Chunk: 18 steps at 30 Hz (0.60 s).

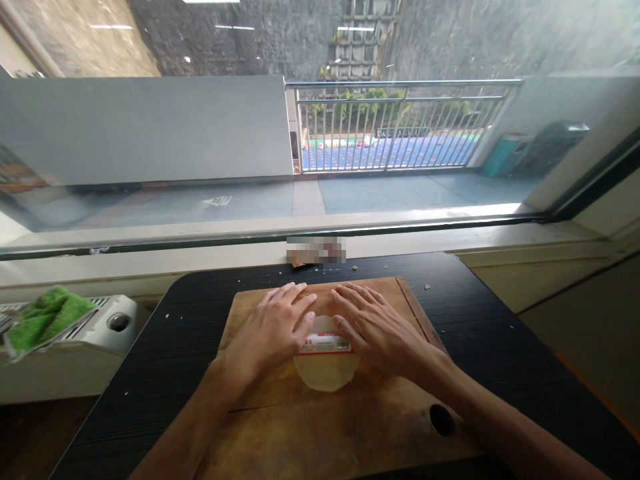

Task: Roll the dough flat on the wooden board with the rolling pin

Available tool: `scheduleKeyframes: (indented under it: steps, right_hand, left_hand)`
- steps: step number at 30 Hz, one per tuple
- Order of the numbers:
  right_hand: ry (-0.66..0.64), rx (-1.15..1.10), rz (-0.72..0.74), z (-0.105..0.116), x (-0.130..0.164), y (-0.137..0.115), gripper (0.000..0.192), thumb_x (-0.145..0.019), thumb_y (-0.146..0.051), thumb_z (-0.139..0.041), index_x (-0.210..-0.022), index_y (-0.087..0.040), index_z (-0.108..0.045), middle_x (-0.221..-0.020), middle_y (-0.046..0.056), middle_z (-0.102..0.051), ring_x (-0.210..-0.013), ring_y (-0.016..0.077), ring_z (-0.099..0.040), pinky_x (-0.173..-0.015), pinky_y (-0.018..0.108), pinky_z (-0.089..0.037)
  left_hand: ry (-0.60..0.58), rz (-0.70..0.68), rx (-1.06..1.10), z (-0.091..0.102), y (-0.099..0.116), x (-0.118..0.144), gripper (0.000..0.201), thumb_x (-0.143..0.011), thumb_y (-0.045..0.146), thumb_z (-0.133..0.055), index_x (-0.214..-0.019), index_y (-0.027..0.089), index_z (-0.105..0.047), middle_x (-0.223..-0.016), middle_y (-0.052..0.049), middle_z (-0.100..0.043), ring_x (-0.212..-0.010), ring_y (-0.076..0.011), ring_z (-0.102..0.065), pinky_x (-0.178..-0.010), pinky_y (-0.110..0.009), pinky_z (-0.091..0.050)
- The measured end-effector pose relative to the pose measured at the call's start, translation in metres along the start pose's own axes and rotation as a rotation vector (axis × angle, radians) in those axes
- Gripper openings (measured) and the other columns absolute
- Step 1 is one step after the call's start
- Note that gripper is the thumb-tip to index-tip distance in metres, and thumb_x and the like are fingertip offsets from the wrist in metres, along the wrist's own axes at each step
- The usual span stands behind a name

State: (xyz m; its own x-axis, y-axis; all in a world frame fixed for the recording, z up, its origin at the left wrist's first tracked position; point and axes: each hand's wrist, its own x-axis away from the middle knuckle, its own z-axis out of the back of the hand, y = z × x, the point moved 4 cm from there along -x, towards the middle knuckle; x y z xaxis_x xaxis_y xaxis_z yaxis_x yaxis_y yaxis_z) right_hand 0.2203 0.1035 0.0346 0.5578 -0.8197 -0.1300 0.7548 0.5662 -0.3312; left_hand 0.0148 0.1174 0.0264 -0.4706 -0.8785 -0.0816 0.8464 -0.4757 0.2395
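A flat round sheet of pale dough [325,372] lies on a wooden cutting board [310,427]. Across the dough rests a cylinder with a red and white label [325,343], used like a rolling pin. My left hand [275,327] lies flat with fingers spread on its left end. My right hand [375,327] presses flat on its right end. Both palms cover most of the cylinder, so only its labelled middle shows.
The board sits on a black table [475,333] dotted with crumbs, set against a window sill. A small blurred packet [316,251] lies at the table's far edge. Left of the table stands a white appliance [100,327] with a green cloth [45,317] on it.
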Motion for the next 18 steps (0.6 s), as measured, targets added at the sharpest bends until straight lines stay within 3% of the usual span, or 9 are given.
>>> scheduleKeyframes:
  steps: [4, 9, 13, 18]
  right_hand:
    - [0.024, 0.034, -0.055, 0.006, -0.006, -0.001, 0.033, -0.113, -0.035, -0.047, -0.13, -0.022, -0.072, -0.141, 0.012, -0.071, -0.134, 0.0293, -0.062, -0.118, 0.053, -0.048]
    - [0.075, 0.072, -0.132, 0.007, -0.012, 0.009, 0.03, -0.112, -0.034, -0.051, -0.115, -0.022, -0.078, -0.129, 0.011, -0.076, -0.119, 0.0286, -0.066, -0.108, 0.05, -0.052]
    - [0.051, 0.056, -0.121, 0.005, -0.014, 0.013, 0.031, -0.113, -0.032, -0.049, -0.113, -0.022, -0.078, -0.127, 0.013, -0.075, -0.12, 0.028, -0.066, -0.109, 0.049, -0.053]
    - [0.019, 0.041, 0.003, 0.002, -0.001, 0.002, 0.038, -0.115, -0.038, -0.045, -0.143, -0.026, -0.067, -0.151, 0.014, -0.064, -0.145, 0.0324, -0.056, -0.122, 0.059, -0.046]
  left_hand:
    - [0.057, 0.071, -0.021, 0.012, 0.003, -0.005, 0.044, -0.11, 0.035, -0.045, -0.137, 0.02, -0.075, -0.149, -0.012, -0.071, -0.137, -0.0301, -0.065, -0.118, -0.048, -0.051]
    - [0.14, 0.143, -0.078, 0.022, -0.001, -0.006, 0.041, -0.109, 0.035, -0.043, -0.12, 0.021, -0.08, -0.126, -0.012, -0.08, -0.116, -0.0311, -0.073, -0.104, -0.047, -0.057]
    - [0.085, 0.071, -0.011, 0.011, -0.006, -0.007, 0.045, -0.11, 0.039, -0.044, -0.136, 0.021, -0.076, -0.144, -0.013, -0.073, -0.133, -0.0309, -0.067, -0.118, -0.048, -0.051]
    - [-0.044, 0.021, -0.009, -0.01, -0.012, 0.001, 0.061, -0.111, 0.057, -0.042, -0.159, 0.025, -0.061, -0.173, -0.014, -0.049, -0.161, -0.0368, -0.043, -0.134, -0.06, -0.03]
